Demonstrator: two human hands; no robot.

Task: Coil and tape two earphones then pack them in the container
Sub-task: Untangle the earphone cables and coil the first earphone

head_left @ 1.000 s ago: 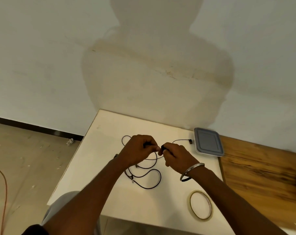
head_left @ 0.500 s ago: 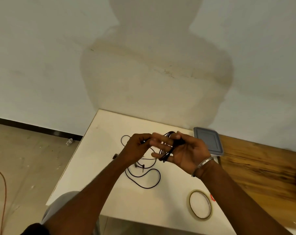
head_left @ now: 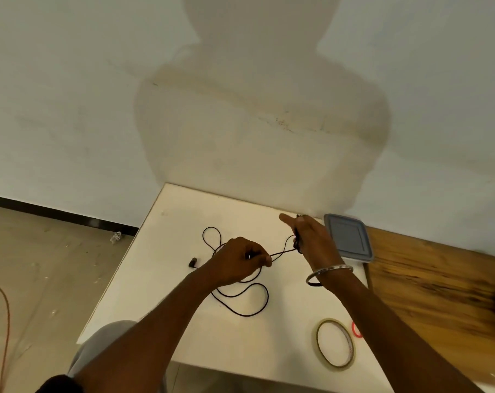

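A black earphone cable [head_left: 242, 304] lies in loose loops on the white table [head_left: 161, 279]. My left hand [head_left: 237, 260] pinches a stretch of the cable just above the table. The cable runs taut from there to my right hand [head_left: 311, 236], which is raised with its back to the camera and has several turns of cable wound round its fingers; the forefinger points left. A small black plug or earbud [head_left: 193, 262] lies on the table left of my left hand. The grey-lidded container [head_left: 350, 239] stands shut just right of my right hand. I cannot make out a second earphone.
A roll of clear tape [head_left: 336, 343] lies near the table's front right corner, with a small red ring [head_left: 355, 330] beside it. A wooden surface [head_left: 439, 285] adjoins the table on the right. The wall rises right behind the table.
My right hand has turned over from palm-up to back-up and moved right toward the container. My left hand has dropped lower and the cable between the hands has pulled taut.
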